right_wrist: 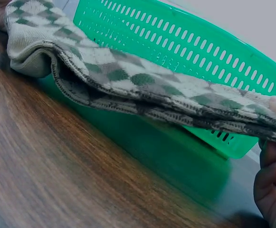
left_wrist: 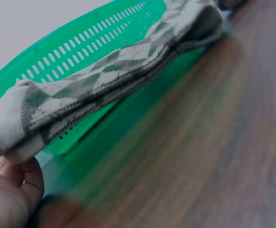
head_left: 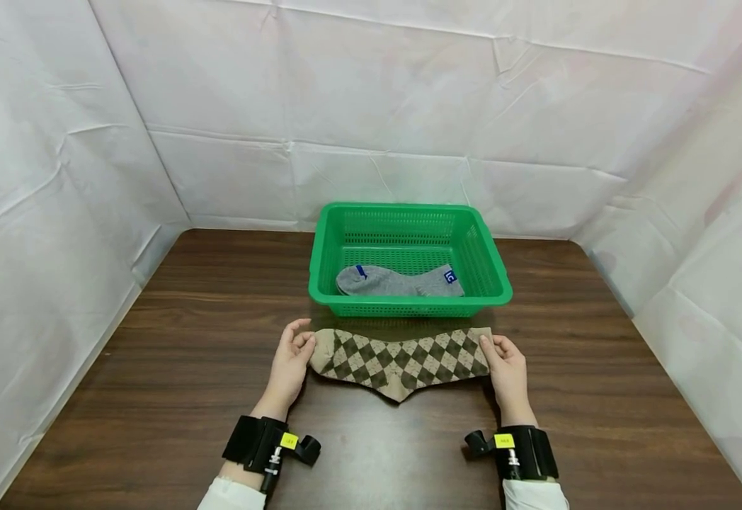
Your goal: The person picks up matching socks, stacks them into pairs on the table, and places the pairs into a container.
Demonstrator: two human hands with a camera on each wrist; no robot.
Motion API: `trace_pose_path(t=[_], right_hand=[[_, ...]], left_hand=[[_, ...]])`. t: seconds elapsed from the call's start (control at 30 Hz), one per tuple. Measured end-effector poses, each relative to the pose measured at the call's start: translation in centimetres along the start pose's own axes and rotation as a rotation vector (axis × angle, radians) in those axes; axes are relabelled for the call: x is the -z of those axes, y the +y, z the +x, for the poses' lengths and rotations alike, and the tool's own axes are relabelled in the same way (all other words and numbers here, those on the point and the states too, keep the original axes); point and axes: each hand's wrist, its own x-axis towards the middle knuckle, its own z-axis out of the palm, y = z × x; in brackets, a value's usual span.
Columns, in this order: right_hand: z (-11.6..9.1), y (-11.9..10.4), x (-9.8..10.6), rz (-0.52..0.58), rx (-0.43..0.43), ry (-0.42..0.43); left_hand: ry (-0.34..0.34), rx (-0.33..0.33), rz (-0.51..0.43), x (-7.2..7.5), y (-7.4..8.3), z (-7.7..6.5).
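A pair of argyle socks (head_left: 403, 358) in beige and dark green, one laid over the other, is stretched sideways between my two hands, above the table in front of the basket. My left hand (head_left: 290, 360) pinches the toe end between thumb and fingers. At the cuff end my right hand (head_left: 506, 370) pinches the cloth with the thumb on top. Both wrist views show the two layers of the socks (left_wrist: 99, 78) lying together, with the heel sagging in the middle. Behind them, the green basket (head_left: 409, 306) holds grey socks (head_left: 390, 282) with blue marks.
The basket stands at the back of the dark wooden table (head_left: 218, 312), close to the white cloth wall (head_left: 384, 106). More white cloth hangs on the left and right sides. A black strap with a small camera sits on each wrist.
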Motion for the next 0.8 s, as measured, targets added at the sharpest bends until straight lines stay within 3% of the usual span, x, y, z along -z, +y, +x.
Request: trace_pose_path(t=[0.07, 0.17, 0.37, 0.6, 0.8], right_hand=[[0.0, 0.0, 0.0, 0.017, -0.002, -0.002], [0.0, 0.0, 0.0, 0.039, 0.000, 0.001], [-0.1, 0.1, -0.2, 0.026, 0.008, 0.022], [-0.1, 0.4, -0.1, -0.018, -0.007, -0.011], [0.0, 0.4, 0.0, -0.032, 0.009, -0.039]], left_hand=[[0.038, 0.033, -0.042, -0.1, -0.1, 0.1], [0.070, 0.047, 0.005, -0.2, -0.2, 0.1], [0.030, 0.050, 0.119, -0.3, 0.0, -0.4], [-0.015, -0.009, 0.140, -0.2, -0.1, -1.2], [0.048, -0.048, 0.197, -0.2, 0.0, -1.6]])
